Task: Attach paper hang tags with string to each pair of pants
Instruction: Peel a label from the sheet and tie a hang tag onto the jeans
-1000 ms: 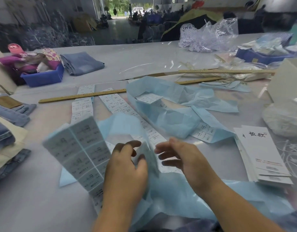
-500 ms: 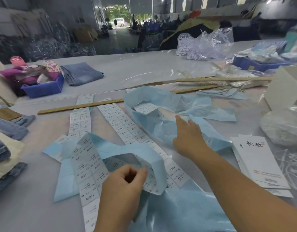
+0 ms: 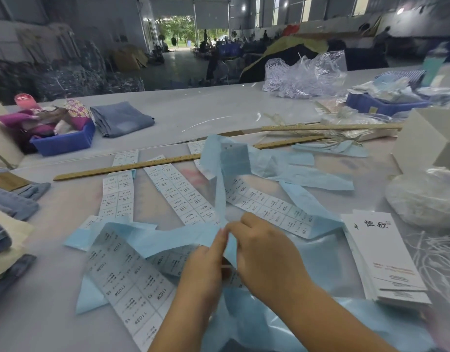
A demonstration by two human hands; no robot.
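Observation:
Long strips of white size stickers on pale blue backing paper (image 3: 122,270) lie tangled across the table in front of me. My left hand (image 3: 203,273) and my right hand (image 3: 264,252) meet at the middle, and both pinch a raised strip of the blue backing (image 3: 219,199) between fingertips. A stack of white paper hang tags (image 3: 386,260) with printed characters lies to the right of my hands. Loose white strings (image 3: 437,260) lie beside the tags. Folded denim pants (image 3: 8,207) are stacked at the left edge.
Two wooden rulers (image 3: 127,166) (image 3: 330,127) lie across the table behind the strips. Blue bins (image 3: 64,142) (image 3: 386,105) sit far left and far right. Folded jeans (image 3: 122,118) lie by the left bin. A white box (image 3: 429,143) and plastic bags (image 3: 427,199) crowd the right side.
My right hand came back from the far blue paper to meet my left hand. A blue backing strip now rises from my fingers, and more sticker strip lies unfolded at the left.

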